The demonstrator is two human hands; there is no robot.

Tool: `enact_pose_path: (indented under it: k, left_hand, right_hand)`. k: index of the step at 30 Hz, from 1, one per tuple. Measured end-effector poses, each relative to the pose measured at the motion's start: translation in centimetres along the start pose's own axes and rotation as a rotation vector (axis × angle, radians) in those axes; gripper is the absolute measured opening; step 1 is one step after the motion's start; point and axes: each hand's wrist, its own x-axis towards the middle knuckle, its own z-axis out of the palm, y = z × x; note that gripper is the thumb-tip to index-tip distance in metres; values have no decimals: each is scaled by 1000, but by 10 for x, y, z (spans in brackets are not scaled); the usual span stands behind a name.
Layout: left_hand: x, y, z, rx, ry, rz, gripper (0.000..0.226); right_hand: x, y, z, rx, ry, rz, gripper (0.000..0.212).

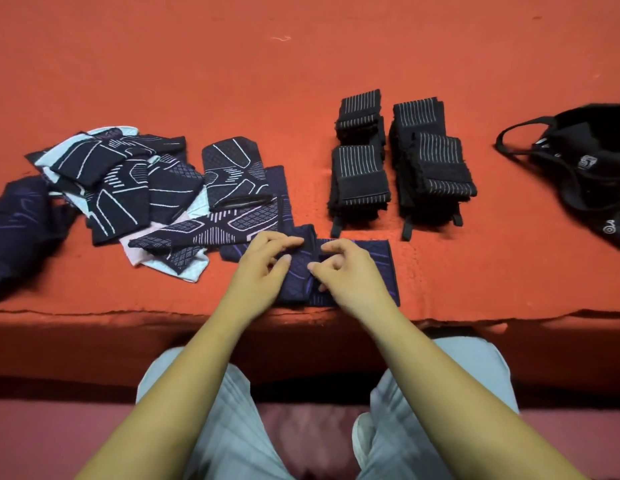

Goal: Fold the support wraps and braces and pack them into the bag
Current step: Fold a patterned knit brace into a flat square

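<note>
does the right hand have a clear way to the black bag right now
Probably yes: only bare red cloth lies between the right hand and the black bag, though it is now pinching the purple brace.

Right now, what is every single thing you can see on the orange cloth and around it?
navy brace: one, navy with purple lines, near edge, under both hands
patterned braces: overlapping pile, uncountable, navy with pale lines, left
dark bundle: one, navy, far left
striped wraps: two folded stacks, black with pale stripes, right of centre
bag: one, black, far right
cloth: one, orange-red, covers the surface
trousers: pale, bottom
left hand: pinches the navy brace
right hand: pinches it too
</note>
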Motion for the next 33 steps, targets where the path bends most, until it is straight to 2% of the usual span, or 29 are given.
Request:
enact_pose_path:
  k: [4, 6, 8, 10, 14, 18, 22, 27, 30, 33]
  left_hand:
    - [0, -4, -3, -44, 45, -38, 31]
    - [-1, -5, 0, -29, 37, -11, 34]
    - [-3, -4, 5, 60, 12, 43, 45]
    - [-3, -4, 10, 184, -27, 105, 53]
    - [-1, -6, 16, 330, -117, 83, 60]
    - [-1, -3, 21, 487, -159, 28, 65]
    - [1, -1, 23, 582, -205, 26, 69]
    - [0, -1, 22, 570, -216, 12, 70]
    - [0, 1, 21, 527, -201, 3, 66]
    - [-2, 3, 19, 400, -124, -48, 60]
  right_hand:
    - [6, 2, 2, 8, 20, 44, 21]
    - [7, 2, -1, 48, 87, 50, 27]
    - [3, 1, -7, 18, 167, 34, 28]
    - [-3, 2, -10, -111, 216, -29, 21]
    - [-13, 8, -4, -391, 186, -161, 10]
    - [-14, 10, -3, -453, 222, -215, 21]
    - [-17, 13, -3, -446, 258, -234, 22]
    - [-17, 17, 0, -544, 231, -238, 20]
    - [-22, 25, 4, -531, 283, -335, 8]
    - [-22, 29, 5, -567, 280, -432, 11]
